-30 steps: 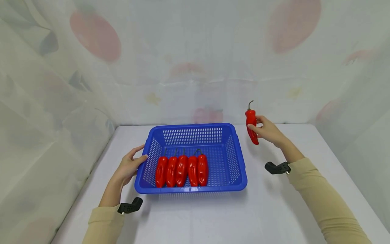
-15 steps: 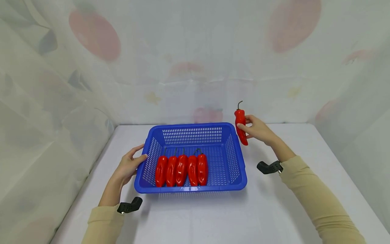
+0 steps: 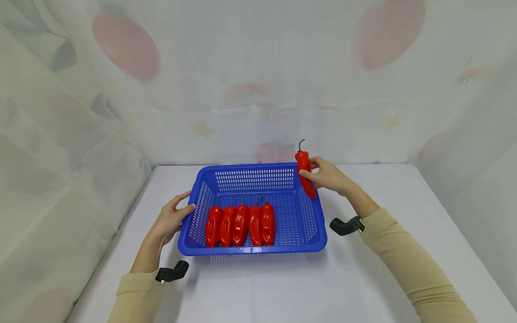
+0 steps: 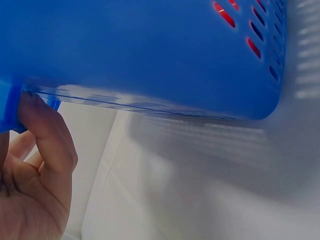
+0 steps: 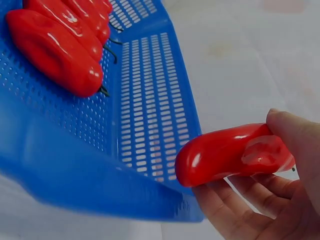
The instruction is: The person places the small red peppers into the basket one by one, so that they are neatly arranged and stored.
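A blue perforated plastic basket (image 3: 252, 251) stands on the table, with several red chili peppers (image 3: 241, 225) side by side in its left and middle part, stems toward the back. At the basket's left rim my left hand (image 3: 171, 218) grips the edge; in the left wrist view its fingers (image 4: 47, 130) curl up under the rim. My right hand (image 3: 331, 176) pinches one more red chili pepper (image 3: 304, 168) between thumb and fingers, above the basket's back right corner. That pepper is upright, slightly tilted, stem up. Close up, the right wrist view has the held pepper (image 5: 225, 152) beside the rim.
The right part of the basket floor (image 3: 286, 220) is bare blue mesh. A white cloth covers the table (image 3: 254, 287). Pale fabric walls with faded fruit prints (image 3: 129, 47) close in the back and sides. A black wrist camera (image 3: 347, 225) sits on each sleeve.
My right hand has carried the pepper leftward from beyond the basket's right side to over its back right corner, and slightly lower. The left hand and basket have stayed in place.
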Demonstrator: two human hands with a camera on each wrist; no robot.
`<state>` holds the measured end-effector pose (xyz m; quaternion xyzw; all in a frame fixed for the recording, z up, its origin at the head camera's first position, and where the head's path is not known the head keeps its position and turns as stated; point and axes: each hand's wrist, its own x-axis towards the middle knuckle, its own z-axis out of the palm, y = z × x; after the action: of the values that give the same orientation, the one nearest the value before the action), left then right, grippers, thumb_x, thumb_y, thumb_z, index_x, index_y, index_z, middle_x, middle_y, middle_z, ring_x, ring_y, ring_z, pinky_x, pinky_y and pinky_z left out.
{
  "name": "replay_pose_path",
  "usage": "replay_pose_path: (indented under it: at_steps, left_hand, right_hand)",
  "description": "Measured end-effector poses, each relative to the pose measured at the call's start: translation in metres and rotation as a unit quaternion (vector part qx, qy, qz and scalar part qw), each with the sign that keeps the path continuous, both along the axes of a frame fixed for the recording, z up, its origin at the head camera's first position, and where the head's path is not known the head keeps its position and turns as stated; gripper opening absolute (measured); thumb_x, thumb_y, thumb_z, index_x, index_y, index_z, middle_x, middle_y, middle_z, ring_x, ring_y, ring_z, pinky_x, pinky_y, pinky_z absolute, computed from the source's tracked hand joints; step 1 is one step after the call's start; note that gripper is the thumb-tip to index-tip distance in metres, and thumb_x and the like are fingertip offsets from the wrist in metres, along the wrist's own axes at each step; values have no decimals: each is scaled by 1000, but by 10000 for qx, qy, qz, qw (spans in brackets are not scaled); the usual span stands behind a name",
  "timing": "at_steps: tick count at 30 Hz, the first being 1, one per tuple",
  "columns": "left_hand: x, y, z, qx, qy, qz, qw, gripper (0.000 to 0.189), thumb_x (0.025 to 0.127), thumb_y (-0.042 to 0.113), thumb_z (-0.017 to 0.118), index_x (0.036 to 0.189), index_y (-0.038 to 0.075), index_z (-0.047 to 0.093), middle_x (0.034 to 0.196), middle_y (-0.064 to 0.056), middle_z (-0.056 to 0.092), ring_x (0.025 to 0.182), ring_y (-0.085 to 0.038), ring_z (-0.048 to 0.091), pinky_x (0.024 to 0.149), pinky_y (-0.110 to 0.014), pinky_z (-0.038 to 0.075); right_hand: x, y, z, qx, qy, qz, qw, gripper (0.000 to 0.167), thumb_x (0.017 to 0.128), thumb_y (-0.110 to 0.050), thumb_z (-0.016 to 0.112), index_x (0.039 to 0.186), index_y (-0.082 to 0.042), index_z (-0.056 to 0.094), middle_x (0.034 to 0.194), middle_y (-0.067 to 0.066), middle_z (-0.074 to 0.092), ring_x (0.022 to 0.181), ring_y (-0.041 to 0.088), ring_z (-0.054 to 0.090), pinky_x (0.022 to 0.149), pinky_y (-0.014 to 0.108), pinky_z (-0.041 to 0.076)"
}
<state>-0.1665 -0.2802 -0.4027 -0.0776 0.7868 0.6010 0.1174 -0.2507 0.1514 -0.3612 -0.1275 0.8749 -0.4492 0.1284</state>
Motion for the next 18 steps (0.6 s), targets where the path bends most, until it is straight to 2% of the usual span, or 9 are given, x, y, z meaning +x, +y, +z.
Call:
replay_pose_path:
  at_steps: [4, 18]
  left_hand:
    - [0, 0, 0, 9, 14, 1, 10000, 61, 93, 22, 54, 146, 16, 23, 113, -29, 58, 83, -30, 68, 69, -45, 56]
    - [1, 1, -1, -35, 28, 40, 10000, 61, 93, 23, 54, 146, 17, 24, 115, -29, 57, 83, -30, 68, 68, -46, 56]
  right_hand:
    - [3, -6, 0, 105, -67, 54, 9999, 61, 89, -37, 58, 133, -3, 33, 125, 22, 46, 98, 33, 60, 72, 38, 57]
    - [7, -25, 1, 26, -573, 257, 9980, 65, 90, -30, 57, 137, 2, 26, 125, 25, 46, 105, 37, 56, 75, 43, 55]
